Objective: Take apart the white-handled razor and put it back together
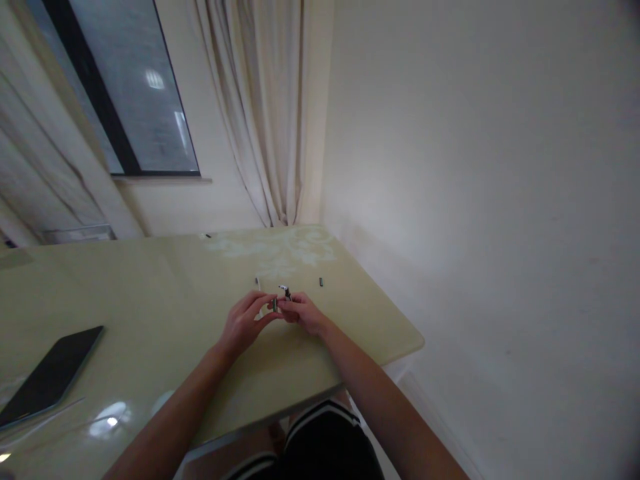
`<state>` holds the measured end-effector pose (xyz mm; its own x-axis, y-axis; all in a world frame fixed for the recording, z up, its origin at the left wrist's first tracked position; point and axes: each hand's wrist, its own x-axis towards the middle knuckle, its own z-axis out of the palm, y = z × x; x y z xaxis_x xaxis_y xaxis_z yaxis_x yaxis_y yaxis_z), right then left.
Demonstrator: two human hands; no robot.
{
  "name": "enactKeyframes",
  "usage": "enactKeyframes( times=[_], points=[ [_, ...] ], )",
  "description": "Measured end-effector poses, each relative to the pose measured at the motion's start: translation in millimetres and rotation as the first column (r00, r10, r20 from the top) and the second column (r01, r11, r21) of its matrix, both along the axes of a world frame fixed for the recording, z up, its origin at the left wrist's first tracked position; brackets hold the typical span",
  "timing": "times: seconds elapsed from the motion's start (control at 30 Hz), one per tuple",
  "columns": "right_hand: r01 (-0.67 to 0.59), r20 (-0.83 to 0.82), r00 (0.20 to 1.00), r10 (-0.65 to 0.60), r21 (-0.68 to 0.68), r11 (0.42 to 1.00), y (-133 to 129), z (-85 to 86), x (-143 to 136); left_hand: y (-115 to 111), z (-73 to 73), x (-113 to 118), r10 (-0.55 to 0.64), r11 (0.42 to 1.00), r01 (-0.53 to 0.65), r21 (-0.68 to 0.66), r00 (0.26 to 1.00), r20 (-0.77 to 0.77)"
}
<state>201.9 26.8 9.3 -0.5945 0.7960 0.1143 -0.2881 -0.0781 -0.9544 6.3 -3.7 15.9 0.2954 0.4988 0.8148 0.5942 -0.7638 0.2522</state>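
Near the middle of the table, my two hands meet just above its surface. The thumb and fingers of my left hand [247,319] pinch a small dark rectangular piece [275,305], held upright by its edges. Close beside it, my right hand [301,311] is closed round a small silver-and-black piece [285,291], whose shiny top sticks out above the fingers. Its lower part is hidden in the hand, and its kind is too small to make out. The fingertips of both hands almost touch.
Beyond my hands, a small dark piece [321,282] and another small object [257,281] lie on the pale glossy table [150,293]. A small dark item [208,235] is at the far edge. A black tablet-like slab [53,373] lies left; a wall [480,233] stands right.
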Motion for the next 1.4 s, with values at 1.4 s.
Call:
enactKeyframes(
  times=[1.4],
  points=[
    [0.15,0.191,0.78,-0.596,0.868,0.474,-12.6,7.3,9.7,0.7,5.6,2.4,0.065,0.332,0.558,-0.761,0.791,0.608]
  ],
)
